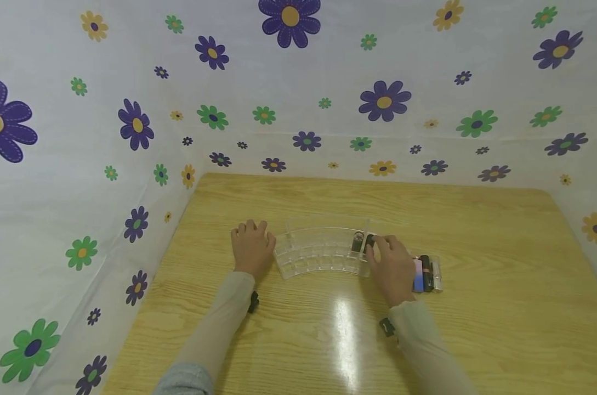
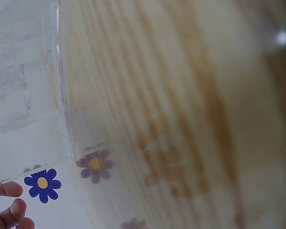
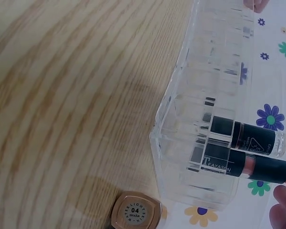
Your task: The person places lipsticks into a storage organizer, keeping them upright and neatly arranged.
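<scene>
A clear curved lipstick organizer (image 1: 318, 258) with stepped rows of slots stands on the table. My right hand (image 1: 391, 269) is at its right end, fingertips pinching the top of a black lipstick (image 3: 264, 168) with a pinkish band. That lipstick's lower part sits inside a slot. Right beside it, another dark tube (image 3: 250, 138) with a clear end stands in the organizer. My left hand (image 1: 251, 247) is at the organizer's left end, fingers loosely bent and holding nothing, with the thumb side close to the clear wall.
Several lipstick tubes (image 1: 427, 273) lie side by side on the table, just right of my right hand. In the right wrist view, a tube's round end (image 3: 135, 214) marked 04 shows near the organizer. Flower-patterned white sheeting (image 1: 328, 126) walls the wooden table (image 1: 500, 247).
</scene>
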`<state>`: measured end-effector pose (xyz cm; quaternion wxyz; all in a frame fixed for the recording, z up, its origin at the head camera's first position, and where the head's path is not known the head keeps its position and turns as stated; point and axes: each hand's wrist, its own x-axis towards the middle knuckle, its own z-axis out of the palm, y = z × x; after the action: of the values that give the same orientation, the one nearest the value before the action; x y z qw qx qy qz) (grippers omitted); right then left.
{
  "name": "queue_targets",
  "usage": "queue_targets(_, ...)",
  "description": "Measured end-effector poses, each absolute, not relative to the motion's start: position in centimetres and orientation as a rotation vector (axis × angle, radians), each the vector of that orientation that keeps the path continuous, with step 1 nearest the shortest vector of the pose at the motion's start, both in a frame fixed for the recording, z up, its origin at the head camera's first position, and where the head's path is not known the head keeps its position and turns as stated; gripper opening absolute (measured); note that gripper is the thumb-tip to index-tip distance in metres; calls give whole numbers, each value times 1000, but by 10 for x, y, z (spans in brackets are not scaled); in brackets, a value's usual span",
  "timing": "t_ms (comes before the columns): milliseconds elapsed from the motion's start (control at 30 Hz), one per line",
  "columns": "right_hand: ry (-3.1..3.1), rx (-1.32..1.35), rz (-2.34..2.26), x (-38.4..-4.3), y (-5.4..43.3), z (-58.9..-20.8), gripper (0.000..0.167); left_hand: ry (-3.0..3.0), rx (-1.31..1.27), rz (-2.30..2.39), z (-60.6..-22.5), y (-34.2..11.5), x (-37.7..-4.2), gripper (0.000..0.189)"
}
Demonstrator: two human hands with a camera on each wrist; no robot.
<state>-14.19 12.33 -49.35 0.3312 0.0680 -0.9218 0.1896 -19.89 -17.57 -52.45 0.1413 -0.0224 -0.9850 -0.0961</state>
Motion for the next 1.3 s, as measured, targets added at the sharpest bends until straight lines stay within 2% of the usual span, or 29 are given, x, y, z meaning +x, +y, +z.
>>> queue_targets(567, -2373, 211, 532, -143, 131, -497, 24, -2837, -67, -271, -523, -175, -198, 32)
queue_targets(1300, -2404, 102, 465, -114, 207, -491, 24, -2860, -52, -266, -517, -173, -196, 29)
